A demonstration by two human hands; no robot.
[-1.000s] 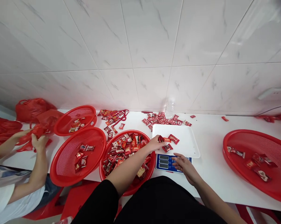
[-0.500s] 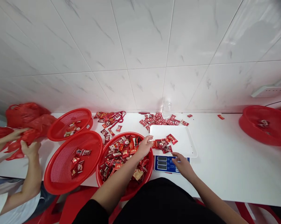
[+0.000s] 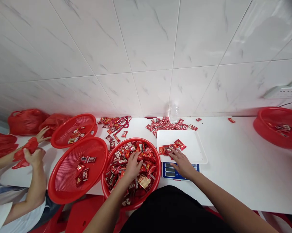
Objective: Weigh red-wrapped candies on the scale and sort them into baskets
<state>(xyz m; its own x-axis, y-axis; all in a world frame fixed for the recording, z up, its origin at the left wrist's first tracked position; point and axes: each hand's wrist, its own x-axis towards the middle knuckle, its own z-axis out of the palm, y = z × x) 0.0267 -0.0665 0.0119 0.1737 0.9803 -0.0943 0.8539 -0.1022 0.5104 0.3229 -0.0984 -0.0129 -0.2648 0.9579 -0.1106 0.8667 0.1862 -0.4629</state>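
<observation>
The white surface [image 3: 233, 168] runs the full width under a tiled wall. Its near edge slants across just in front of the person, and a broad bare stretch lies open to the right of the scale [image 3: 171, 170]. Far right, a red basket [image 3: 276, 136] sits close to the frame edge, well apart from the work. Left of centre, two shallow red baskets [image 3: 63, 171] overlap at their rims, each holding a few sweets.

The middle basket [image 3: 136, 140] is heaped with red-wrapped sweets [image 3: 146, 158] and hangs partly over the near edge, its rim just beside the scale's white tray [image 3: 196, 145]. The left hand [image 3: 132, 165] is down in this basket, grip spread, fingertips sunk among the wrappers. The right hand [image 3: 182, 162] lies on the tray's near edge above the blue display, grip spread flat, fingertips touching a small cluster of sweets [image 3: 170, 149] on the tray's left part.

Loose sweets [image 3: 165, 124] are scattered behind the tray along the wall. At far left, another person's hands [image 3: 34, 155] clutch a red bag [image 3: 21, 154].
</observation>
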